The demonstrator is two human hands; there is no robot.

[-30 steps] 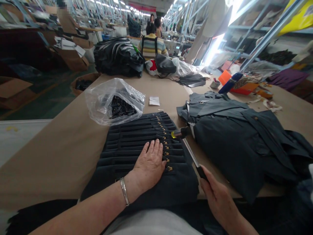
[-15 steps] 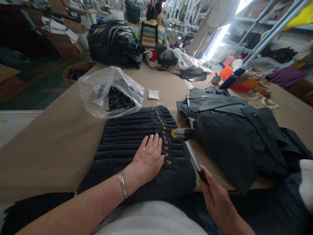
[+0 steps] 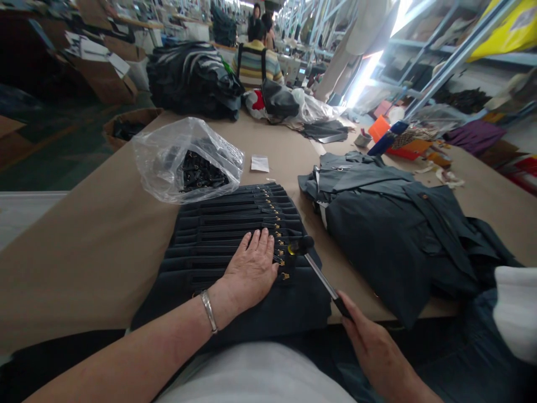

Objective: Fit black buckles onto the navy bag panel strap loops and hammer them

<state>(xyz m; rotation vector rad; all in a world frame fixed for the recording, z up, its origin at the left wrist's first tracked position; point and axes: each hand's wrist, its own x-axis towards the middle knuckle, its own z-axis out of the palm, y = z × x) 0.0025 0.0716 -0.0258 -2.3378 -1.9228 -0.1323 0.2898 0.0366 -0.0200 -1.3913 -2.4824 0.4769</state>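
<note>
My left hand (image 3: pixel 251 267) lies flat with fingers stretched over a row of overlapping dark fabric pieces (image 3: pixel 180 288) that have zippers set in them. Gold zipper sliders (image 3: pixel 281 262) line up just right of its fingertips. In my right hand (image 3: pixel 373 341) is the black grip of a small hammer (image 3: pixel 321 274) with a metal shaft. The hammer's black and yellow head is over the right side of the fabric, beside the sliders; whether it touches them I cannot tell.
Beyond the fabric sits a clear plastic bag (image 3: pixel 155 162) of small black parts, near a white paper slip (image 3: pixel 259 163). Dark garments (image 3: pixel 386 235) are heaped on the right. A large dark fabric stack (image 3: pixel 193 81) stands at the far edge, with a seated person (image 3: pixel 255 59) behind it.
The hammer head has come down and slightly left, from above the table gap to over the fabric by the zipper sliders. My left hand stays flat on the fabric.
</note>
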